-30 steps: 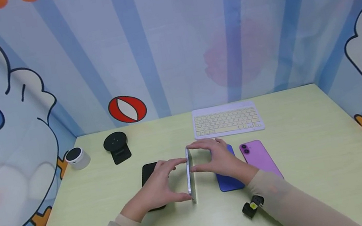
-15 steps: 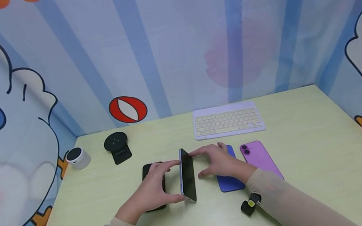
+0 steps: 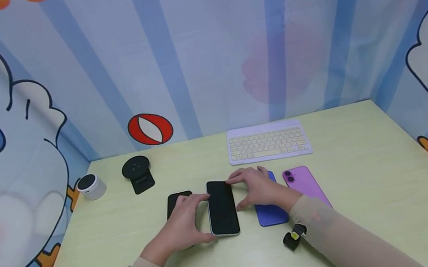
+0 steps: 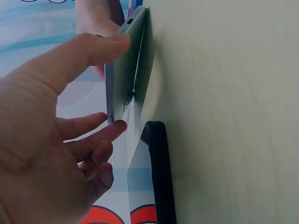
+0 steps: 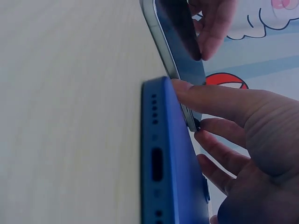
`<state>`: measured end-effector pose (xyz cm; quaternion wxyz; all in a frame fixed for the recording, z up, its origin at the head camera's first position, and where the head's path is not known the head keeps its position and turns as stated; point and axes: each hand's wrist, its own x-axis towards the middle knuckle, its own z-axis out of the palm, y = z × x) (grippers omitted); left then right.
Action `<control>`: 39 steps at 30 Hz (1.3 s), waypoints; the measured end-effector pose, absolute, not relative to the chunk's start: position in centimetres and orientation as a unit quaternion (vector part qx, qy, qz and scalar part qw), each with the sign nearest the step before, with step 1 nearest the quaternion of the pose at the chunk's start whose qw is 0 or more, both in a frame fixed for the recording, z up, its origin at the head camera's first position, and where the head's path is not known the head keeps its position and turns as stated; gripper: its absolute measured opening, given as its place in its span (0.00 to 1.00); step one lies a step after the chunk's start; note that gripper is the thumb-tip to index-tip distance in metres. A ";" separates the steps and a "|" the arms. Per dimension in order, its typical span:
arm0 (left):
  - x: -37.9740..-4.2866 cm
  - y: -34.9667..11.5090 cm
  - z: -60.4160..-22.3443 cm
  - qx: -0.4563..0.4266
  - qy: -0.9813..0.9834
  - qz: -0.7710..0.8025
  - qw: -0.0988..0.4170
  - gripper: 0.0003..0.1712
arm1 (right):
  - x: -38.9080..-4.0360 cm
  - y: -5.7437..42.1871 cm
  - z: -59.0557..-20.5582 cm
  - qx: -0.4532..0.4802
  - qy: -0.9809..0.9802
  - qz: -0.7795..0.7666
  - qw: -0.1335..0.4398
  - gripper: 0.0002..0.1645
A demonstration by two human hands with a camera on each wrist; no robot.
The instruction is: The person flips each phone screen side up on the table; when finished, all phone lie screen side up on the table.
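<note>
Between the two hands lies a silver-edged smartphone (image 3: 223,213), its dark screen facing up. The left hand (image 3: 179,228) pinches its left edge, thumb near the bottom corner and index finger toward the top. In the left wrist view, that edge of the smartphone (image 4: 124,74) is raised from the table and its pale back shows. The right hand (image 3: 260,187) has its index fingertip at the top right corner and its thumb by the right edge. A black phone (image 3: 178,198) is partly hidden under the left hand. A blue phone (image 3: 272,215) lies below the right hand.
A purple phone (image 3: 306,184) is at the right, partly covered by the right forearm. Behind stands a lilac keyboard (image 3: 269,142). At the back left are a black round-topped stand (image 3: 137,173) and a small white cylinder (image 3: 92,187). A printed curtain (image 3: 207,48) backs the table.
The smartphone was standing on its edge and has tipped leftward, bringing its screen face up. The left hand moved left with it; the right thumb came away from its face toward the right edge.
</note>
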<state>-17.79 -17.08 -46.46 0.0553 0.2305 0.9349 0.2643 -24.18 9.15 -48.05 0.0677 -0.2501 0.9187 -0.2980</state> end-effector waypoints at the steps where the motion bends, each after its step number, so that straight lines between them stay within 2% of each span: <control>1: -17.8 -17.0 -46.6 0.230 0.937 0.259 0.054 0.55 | -24.2 9.2 -48.0 -0.250 0.919 -0.298 0.069 0.47; 12: -18.0 -16.4 -46.9 0.228 0.946 0.228 0.042 0.55 | -24.0 9.6 -47.8 -0.247 0.918 -0.302 0.076 0.46; 25: -18.6 -16.3 -47.2 0.218 0.946 0.233 0.060 0.52 | -23.9 10.1 -47.7 -0.250 0.919 -0.297 0.068 0.45; 33: -18.3 -15.6 -46.4 0.216 0.953 0.204 0.052 0.49 | -23.0 11.6 -47.6 -0.251 0.924 -0.289 0.022 0.34; 39: -18.1 -13.9 -45.7 0.221 0.949 0.217 0.062 0.43 | -22.9 13.9 -47.3 -0.250 0.928 -0.275 0.007 0.31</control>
